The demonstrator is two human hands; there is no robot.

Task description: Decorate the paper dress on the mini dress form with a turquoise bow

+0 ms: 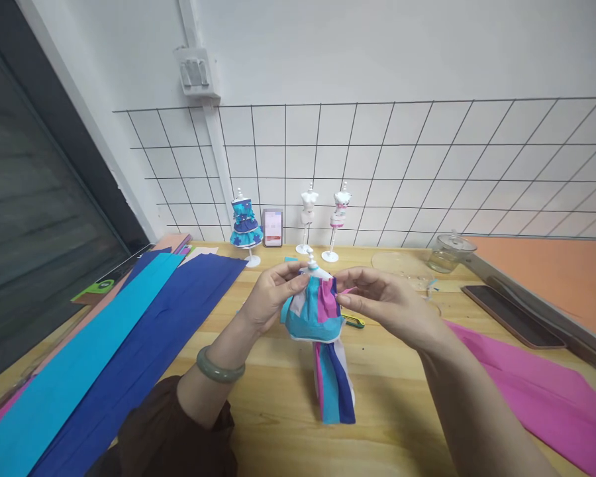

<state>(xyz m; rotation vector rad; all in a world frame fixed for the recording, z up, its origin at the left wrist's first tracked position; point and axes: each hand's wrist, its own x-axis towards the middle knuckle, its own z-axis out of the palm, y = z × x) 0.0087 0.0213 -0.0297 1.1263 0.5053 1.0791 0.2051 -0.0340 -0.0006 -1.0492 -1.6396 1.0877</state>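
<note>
Between my hands is a miniature dress form (311, 260) wearing a small dress (312, 318) of turquoise, pink, dark blue and white crepe paper. Long striped paper strips (335, 384) hang below its puffed turquoise skirt. My left hand (273, 295) is closed around the form's left shoulder, fingers behind and thumb in front. On the other side, my right hand (377, 298) pinches the dress's edge at the shoulder, and a bit of pink paper shows between the fingers. The form's stand is hidden.
Behind stand a dressed form (245, 225), a phone (273, 228) and two white forms (306, 215). A yellow-green cutter (353, 322) lies behind the dress. Blue crepe sheets (179, 311) cover the left; pink paper (541, 391), a dark phone (514, 316) and a glass jar (449, 255) are right.
</note>
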